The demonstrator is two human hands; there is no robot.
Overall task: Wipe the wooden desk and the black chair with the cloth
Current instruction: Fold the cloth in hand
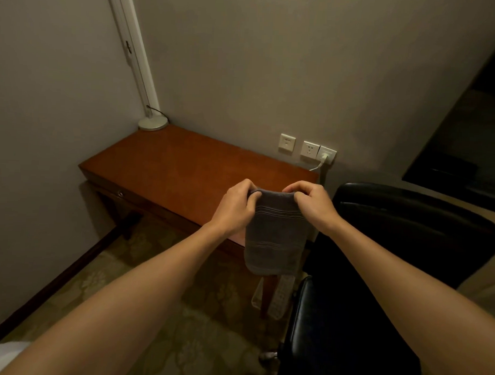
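A grey cloth (pixel 275 236) hangs folded in the air over the near right corner of the wooden desk (pixel 171 168). My left hand (pixel 235 208) pinches its top left corner and my right hand (pixel 314 205) pinches its top right corner. The cloth's lower end dangles in front of the desk's front edge and covers that corner. The black chair (pixel 408 221) stands to the right of the desk, its backrest behind my right forearm and part of its seat at the bottom right.
A white lamp base (pixel 153 123) with a tall post sits on the desk's far left corner. Wall sockets (pixel 308 150) with a plugged white cable are behind the desk. A dark cabinet (pixel 466 155) is at the right. Patterned carpet covers the floor; walls close in at left and back.
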